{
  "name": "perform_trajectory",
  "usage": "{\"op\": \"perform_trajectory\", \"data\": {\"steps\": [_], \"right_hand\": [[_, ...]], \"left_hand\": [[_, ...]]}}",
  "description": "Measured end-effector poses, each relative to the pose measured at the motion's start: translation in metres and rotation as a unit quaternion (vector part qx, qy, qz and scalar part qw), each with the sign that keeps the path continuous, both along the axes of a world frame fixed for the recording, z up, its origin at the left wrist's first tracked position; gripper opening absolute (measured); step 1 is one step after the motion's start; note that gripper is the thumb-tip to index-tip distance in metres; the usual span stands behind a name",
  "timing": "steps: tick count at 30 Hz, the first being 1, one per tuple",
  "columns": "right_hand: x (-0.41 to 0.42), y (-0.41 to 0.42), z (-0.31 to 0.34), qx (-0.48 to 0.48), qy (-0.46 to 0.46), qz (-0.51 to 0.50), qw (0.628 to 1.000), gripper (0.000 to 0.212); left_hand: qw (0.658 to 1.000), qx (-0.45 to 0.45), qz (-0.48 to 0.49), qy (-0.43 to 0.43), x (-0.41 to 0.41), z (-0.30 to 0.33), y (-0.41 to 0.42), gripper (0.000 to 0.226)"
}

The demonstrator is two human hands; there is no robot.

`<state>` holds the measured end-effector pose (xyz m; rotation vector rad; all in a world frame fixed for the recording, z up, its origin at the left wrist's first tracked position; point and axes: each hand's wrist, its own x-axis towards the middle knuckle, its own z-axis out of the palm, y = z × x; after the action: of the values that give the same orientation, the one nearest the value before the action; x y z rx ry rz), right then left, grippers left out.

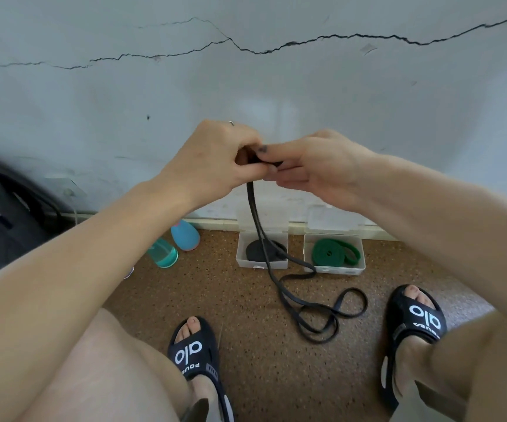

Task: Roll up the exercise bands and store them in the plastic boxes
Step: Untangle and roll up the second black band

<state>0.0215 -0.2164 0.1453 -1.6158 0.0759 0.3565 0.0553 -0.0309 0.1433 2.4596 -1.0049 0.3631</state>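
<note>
A long thin black exercise band (304, 312) hangs from my hands down to the speckled floor, where its loose end lies in loops between my feet. My left hand (212, 159) grips the band's top end in curled fingers. My right hand (310, 166) pinches the same end from the right, fingertips meeting the left hand. Two open clear plastic boxes stand by the wall: the left box (241, 257) holds a rolled black band (253, 249), the right box (360, 260) holds a rolled green band (332, 252).
A cracked grey wall (276, 86) rises right behind the boxes. Two blue-green bottles (173, 245) lie on the floor left of the boxes. A dark backpack (5, 214) sits at far left. My feet in black slides (195, 351) flank the band's loops.
</note>
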Motion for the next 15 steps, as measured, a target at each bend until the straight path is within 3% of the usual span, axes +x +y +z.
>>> {"op": "perform_trajectory", "data": {"steps": [4,7,12,15], "right_hand": [[0.0020,-0.0034,0.0018,0.111,0.069,0.029,0.991,0.016],[0.0027,-0.0048,-0.0011,0.170,0.096,0.016,0.981,0.010],[0.0003,-0.0025,-0.0031,0.053,0.065,0.019,0.996,0.039],[-0.0024,0.0016,-0.0048,0.014,0.024,0.005,1.000,0.029]], "left_hand": [[0.991,-0.111,0.007,0.069,-0.0052,-0.0019,0.0041,0.021],[0.991,-0.117,0.009,0.061,-0.0049,-0.0045,0.0015,0.022],[0.999,0.020,-0.027,-0.017,-0.0001,0.0005,0.0019,0.027],[0.997,0.037,-0.043,-0.048,0.0004,0.0040,0.0014,0.032]]}}
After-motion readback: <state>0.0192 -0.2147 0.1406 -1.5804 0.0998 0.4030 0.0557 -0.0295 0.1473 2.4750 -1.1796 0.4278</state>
